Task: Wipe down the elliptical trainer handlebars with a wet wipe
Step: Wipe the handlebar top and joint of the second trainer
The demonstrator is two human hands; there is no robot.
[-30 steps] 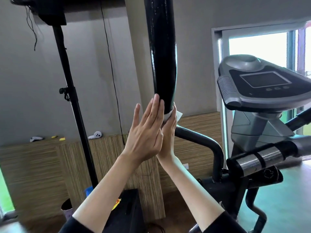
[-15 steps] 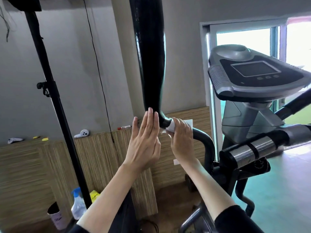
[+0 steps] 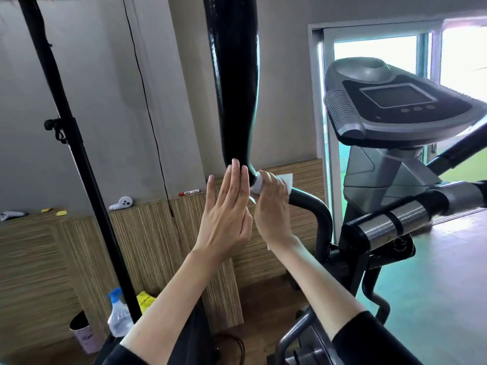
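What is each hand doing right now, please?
Left hand: open, fingers straight, fingertips against the black handlebar.
Right hand: closed round the wipe, holding it on the handlebar's bend.

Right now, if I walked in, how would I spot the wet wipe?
Find the grey elliptical trainer on the right, then the fat black handlebar running down the middle. At its thin bottom end the right hand grips a wet wipe around the bar. It is the only white thing on that black bar.
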